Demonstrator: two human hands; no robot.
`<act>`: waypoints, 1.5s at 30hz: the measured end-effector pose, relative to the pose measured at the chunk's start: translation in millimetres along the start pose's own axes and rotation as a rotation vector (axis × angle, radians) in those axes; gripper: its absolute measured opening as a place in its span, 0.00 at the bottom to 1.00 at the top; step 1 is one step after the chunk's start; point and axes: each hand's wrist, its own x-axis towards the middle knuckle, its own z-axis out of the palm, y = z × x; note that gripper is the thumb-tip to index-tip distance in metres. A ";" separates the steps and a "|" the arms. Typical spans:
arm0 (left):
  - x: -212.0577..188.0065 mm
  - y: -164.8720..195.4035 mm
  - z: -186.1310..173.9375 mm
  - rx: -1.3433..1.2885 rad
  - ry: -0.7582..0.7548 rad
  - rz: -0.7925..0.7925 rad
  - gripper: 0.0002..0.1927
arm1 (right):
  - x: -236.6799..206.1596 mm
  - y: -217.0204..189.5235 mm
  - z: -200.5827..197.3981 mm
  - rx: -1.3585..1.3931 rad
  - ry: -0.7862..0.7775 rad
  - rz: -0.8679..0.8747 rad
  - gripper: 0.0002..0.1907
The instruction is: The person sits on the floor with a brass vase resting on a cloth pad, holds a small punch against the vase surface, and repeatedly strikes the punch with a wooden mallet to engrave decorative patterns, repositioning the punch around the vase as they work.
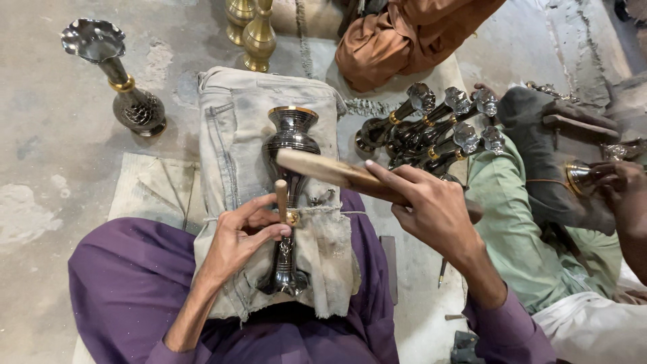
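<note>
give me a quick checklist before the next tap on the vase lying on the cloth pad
1. Left hand pinches the small punch against the dark vase: ok.
2. Right hand grips the wooden mallet, its head over the vase: ok.
3. Vase lies on the cloth pad across the lap: ok.
4. Exactly where the punch tip touches the metal: cannot tell, fingers hide it.
5. The other person's hand is well to the side of the mallet: ok.
6. Pile of finished vases lies close beside the mallet: not ok.

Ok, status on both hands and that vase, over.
Left hand pinches a small punch against the dark vase lying on the cloth pad. Right hand grips the wooden mallet above it. Nothing between.
</note>
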 end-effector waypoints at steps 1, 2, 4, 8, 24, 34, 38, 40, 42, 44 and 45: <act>0.6 0.1 -0.2 -0.013 -0.004 -0.011 0.26 | 1.3 0.7 0.4 -0.006 -0.019 -0.010 0.44; 1.2 -0.2 -0.1 -0.027 -0.009 -0.023 0.26 | 1.8 0.8 0.6 -0.010 -0.007 -0.018 0.44; 0.6 -1.1 -0.6 -0.028 -0.006 -0.041 0.27 | 2.6 0.7 -0.4 -0.014 0.013 -0.039 0.43; 0.4 -3.4 0.2 -0.006 0.011 -0.049 0.28 | 4.3 -0.1 -7.1 0.223 0.065 0.068 0.43; 4.2 4.3 -0.8 0.045 -0.040 -0.069 0.27 | -2.7 -5.5 -24.4 0.113 0.000 0.046 0.43; 4.9 -8.5 -5.5 -0.072 -0.041 0.052 0.28 | -1.6 2.1 -8.9 -0.045 -0.086 0.051 0.43; 5.0 -12.5 -5.3 -0.049 -0.048 0.050 0.28 | 0.5 2.1 -1.9 -0.030 -0.078 -0.001 0.43; 4.8 -13.2 -5.3 -0.055 -0.050 0.047 0.28 | 1.9 1.5 -0.8 -0.028 -0.079 0.000 0.43; 4.8 -13.4 -5.7 -0.058 -0.055 0.046 0.28 | 4.6 0.7 -2.0 -0.066 -0.114 0.001 0.43; 4.6 -13.4 -5.7 -0.055 -0.056 0.049 0.28 | 7.2 -1.5 -5.4 -0.078 -0.082 -0.020 0.42; 4.9 -13.6 -5.5 -0.053 -0.056 0.050 0.28 | 8.7 -2.8 -7.9 -0.070 -0.034 -0.043 0.41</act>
